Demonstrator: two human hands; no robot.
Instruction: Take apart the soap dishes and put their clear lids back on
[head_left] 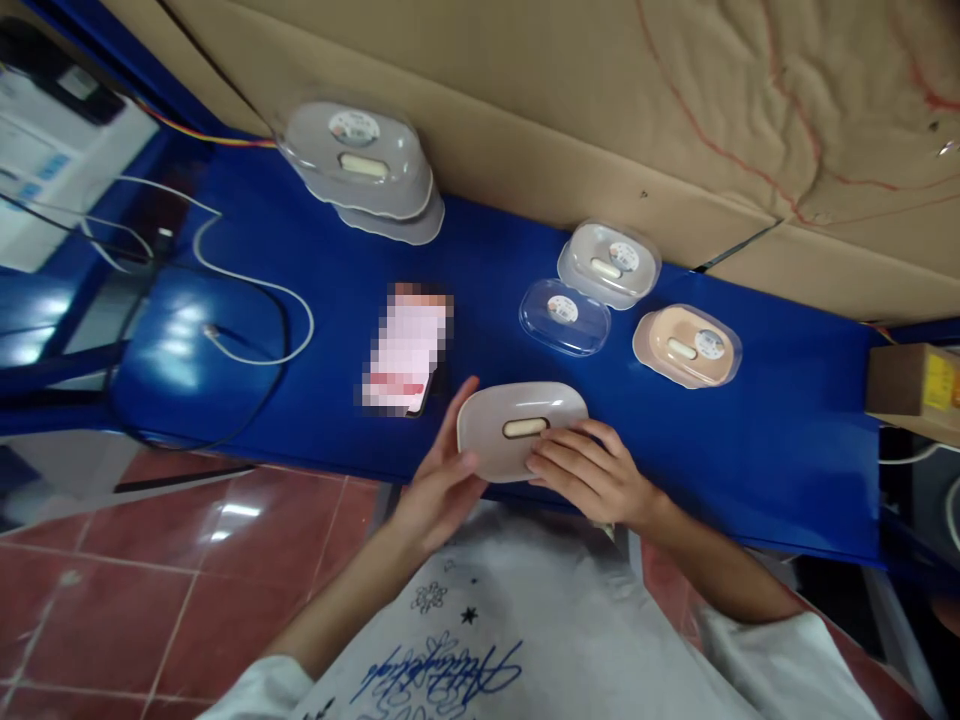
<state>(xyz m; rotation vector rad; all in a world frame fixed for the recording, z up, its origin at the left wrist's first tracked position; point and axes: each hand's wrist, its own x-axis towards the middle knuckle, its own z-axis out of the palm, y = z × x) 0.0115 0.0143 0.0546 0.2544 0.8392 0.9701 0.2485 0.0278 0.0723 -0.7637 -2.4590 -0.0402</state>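
While the left hand (pixel 444 484) clasps the grey dish (pixel 504 406) at left, right hand (pixel 594 474) curled over its right side, hold unclear

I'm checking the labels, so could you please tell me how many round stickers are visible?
4: a sticker atop the left stack, one on the loose lid, one atop the peach dish, one atop the grey dish behind that lid. The stack may hide more.

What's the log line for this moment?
left hand: holding gray dish; right hand: touching same dish; clear lid: on blue table
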